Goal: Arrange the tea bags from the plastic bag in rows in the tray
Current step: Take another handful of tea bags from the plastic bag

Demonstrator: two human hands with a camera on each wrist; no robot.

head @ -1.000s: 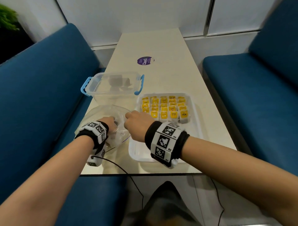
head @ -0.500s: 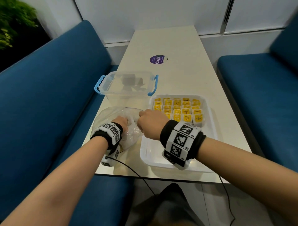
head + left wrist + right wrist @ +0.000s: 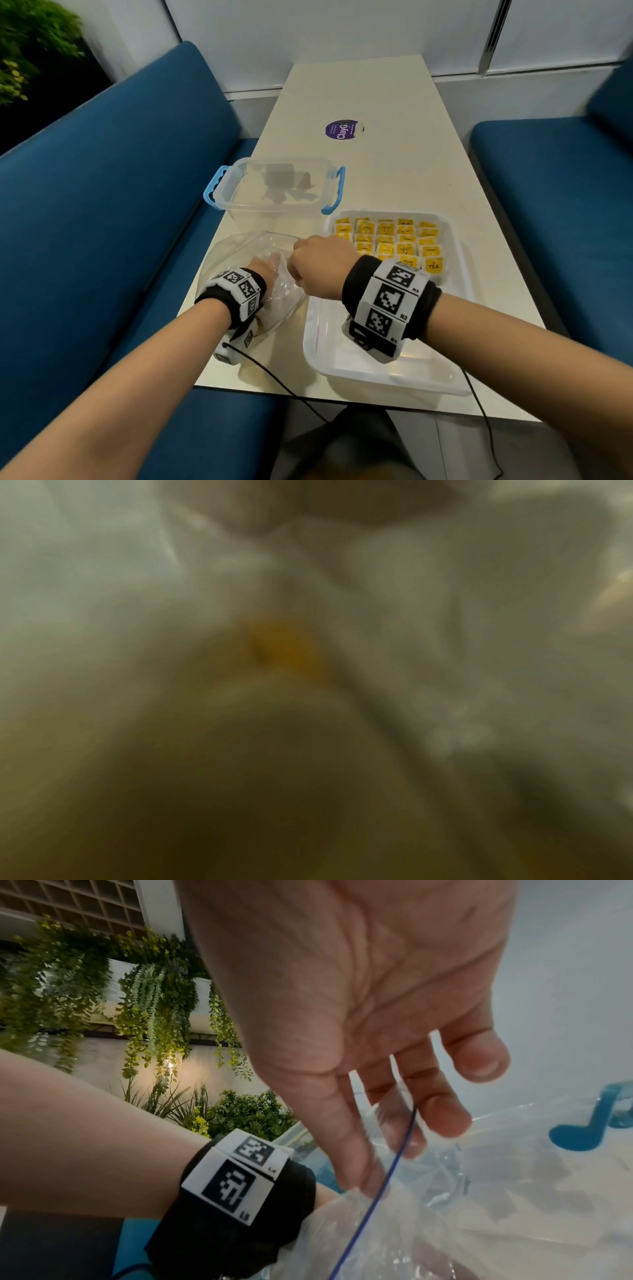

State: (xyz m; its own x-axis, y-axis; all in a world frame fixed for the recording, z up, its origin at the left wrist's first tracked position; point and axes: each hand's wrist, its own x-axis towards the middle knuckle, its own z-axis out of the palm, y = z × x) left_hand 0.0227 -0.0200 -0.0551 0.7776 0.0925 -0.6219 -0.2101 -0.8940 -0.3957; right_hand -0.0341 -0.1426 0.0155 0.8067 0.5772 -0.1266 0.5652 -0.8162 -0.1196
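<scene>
Reaching into plastic bag (image 3: 239,253), left hand (image 3: 265,274) buried inside, grip unclear; blurred yellow patch in wrist view maybe tea bag. Right hand (image 3: 320,265) pinches bag's rim, holding mouth apart. Tray (image 3: 342,363) just right of right hand: tea bags (image 3: 387,240) fill far rows, near part unfilled. Bag contents unclear.

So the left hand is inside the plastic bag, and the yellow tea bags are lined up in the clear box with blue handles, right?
Not quite. The yellow tea bags are lined up in the white tray, not the clear box; the head view shows it. The left hand is indeed inside the plastic bag.
</scene>
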